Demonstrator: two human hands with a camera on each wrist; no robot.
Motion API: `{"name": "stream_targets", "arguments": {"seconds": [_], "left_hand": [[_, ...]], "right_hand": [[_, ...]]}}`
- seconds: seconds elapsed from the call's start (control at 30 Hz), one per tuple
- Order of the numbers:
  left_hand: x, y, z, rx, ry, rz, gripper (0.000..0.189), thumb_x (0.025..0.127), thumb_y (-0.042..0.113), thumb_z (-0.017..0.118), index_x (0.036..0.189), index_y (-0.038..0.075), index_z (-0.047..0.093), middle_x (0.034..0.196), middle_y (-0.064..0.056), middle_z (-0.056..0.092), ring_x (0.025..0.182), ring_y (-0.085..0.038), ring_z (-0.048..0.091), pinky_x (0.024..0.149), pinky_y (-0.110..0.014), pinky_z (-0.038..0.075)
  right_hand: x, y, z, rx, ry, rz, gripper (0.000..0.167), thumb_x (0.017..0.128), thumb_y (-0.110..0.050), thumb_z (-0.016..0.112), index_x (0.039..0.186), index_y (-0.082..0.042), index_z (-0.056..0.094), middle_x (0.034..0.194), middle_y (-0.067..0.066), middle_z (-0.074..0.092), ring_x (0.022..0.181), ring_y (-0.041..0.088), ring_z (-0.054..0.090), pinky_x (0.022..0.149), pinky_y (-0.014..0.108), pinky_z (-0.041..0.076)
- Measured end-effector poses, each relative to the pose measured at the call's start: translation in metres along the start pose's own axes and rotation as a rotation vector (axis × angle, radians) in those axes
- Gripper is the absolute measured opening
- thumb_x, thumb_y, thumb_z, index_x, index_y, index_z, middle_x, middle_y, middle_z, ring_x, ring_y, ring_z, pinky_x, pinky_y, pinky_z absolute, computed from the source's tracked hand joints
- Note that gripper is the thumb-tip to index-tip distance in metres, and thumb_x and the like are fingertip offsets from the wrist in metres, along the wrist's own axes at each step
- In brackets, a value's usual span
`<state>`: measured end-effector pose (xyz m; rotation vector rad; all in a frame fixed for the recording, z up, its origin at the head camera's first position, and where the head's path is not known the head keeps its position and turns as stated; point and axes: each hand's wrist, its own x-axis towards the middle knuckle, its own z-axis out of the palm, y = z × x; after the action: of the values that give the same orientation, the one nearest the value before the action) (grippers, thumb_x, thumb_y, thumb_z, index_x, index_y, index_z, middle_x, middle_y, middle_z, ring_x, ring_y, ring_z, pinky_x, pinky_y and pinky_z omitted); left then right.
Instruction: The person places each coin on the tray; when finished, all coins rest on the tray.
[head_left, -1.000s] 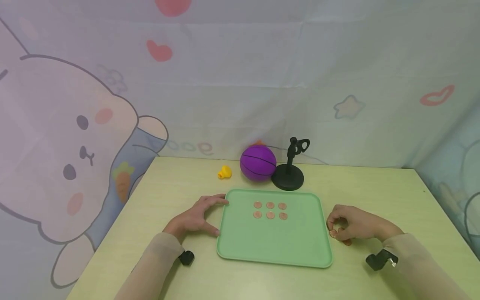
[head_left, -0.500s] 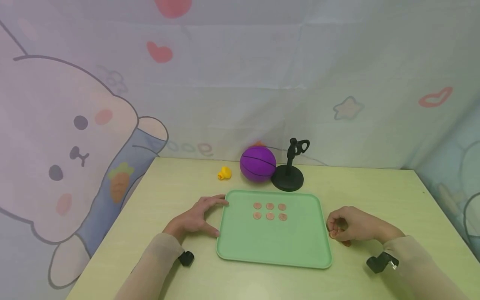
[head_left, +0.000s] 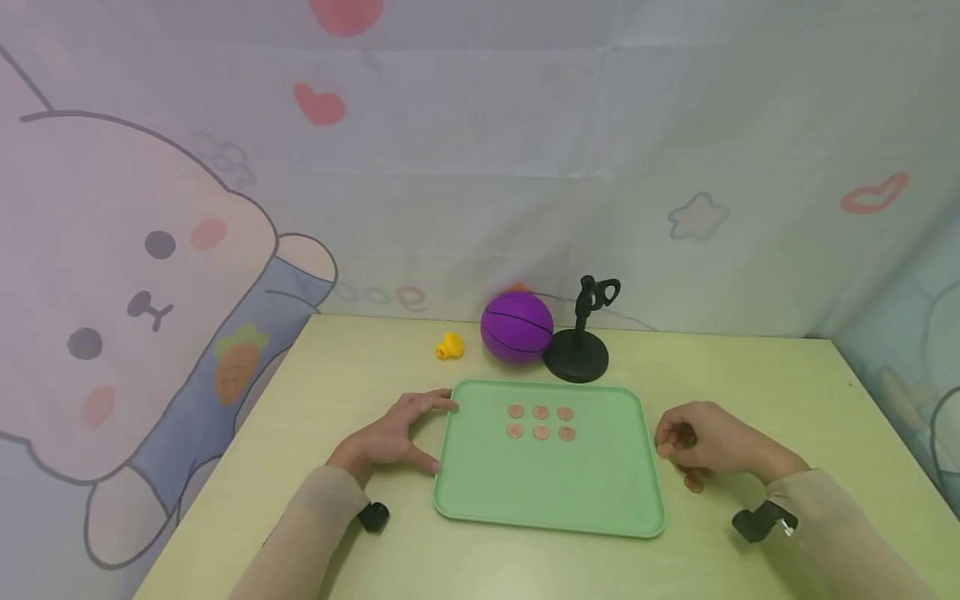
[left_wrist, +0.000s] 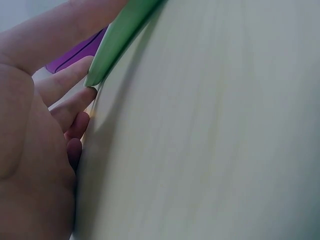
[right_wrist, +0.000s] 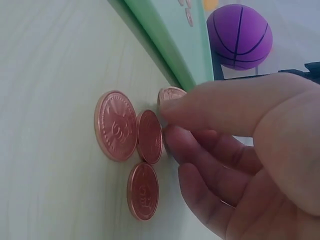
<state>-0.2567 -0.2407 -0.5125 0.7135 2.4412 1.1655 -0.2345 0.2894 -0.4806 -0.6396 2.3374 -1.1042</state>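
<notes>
Green tray [head_left: 547,487]: flat on the worktop [head_left: 555,567], between the two hands, rim all round.
In tray: six copper coins [head_left: 542,432], lying flat, two rows of three, toward the far edge; near part of the floor bare.
Left hand [head_left: 386,432]: grip wide, thumb and fingers spread, fingertips touching the tray's left rim.
Right hand [head_left: 716,439]: grip narrow, holding a pinched coin [right_wrist: 170,94] between thumb and fingers, just off the tray's right edge.
Loose coins [right_wrist: 116,125]: three, flat on the worktop under and beside the right hand, close together, outside the tray.
Worktop: pale, faint wood grain, lit evenly.
Far side: yellow toy duck [head_left: 451,346], purple ball [head_left: 517,327] with black lines, black stand [head_left: 576,357] on a round base; ball just beside stand, all beyond the tray.
Sleeves [head_left: 303,525]: pale beige, dark device at each wrist.
Room: cloth backdrop [head_left: 480,125] printed with a large cartoon animal, hearts and a star; dark cable [head_left: 933,433] at far right.
</notes>
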Motion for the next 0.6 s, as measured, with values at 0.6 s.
{"name": "stream_targets", "arguments": {"seconds": [0.6], "left_hand": [[-0.0007, 0.0013, -0.0009, 0.005, -0.006, 0.018, 0.089, 0.07, 0.027, 0.097, 0.149, 0.024, 0.056, 0.171, -0.002, 0.031, 0.149, -0.032, 0.024, 0.121, -0.064, 0.019]], "right_hand": [[0.0037, 0.0092, -0.0015, -0.024, 0.063, -0.097, 0.014, 0.099, -0.012, 0.074, 0.11, -0.003, 0.072, 0.073, 0.005, 0.07, 0.048, 0.02, 0.065, 0.043, 0.025, 0.048]]}}
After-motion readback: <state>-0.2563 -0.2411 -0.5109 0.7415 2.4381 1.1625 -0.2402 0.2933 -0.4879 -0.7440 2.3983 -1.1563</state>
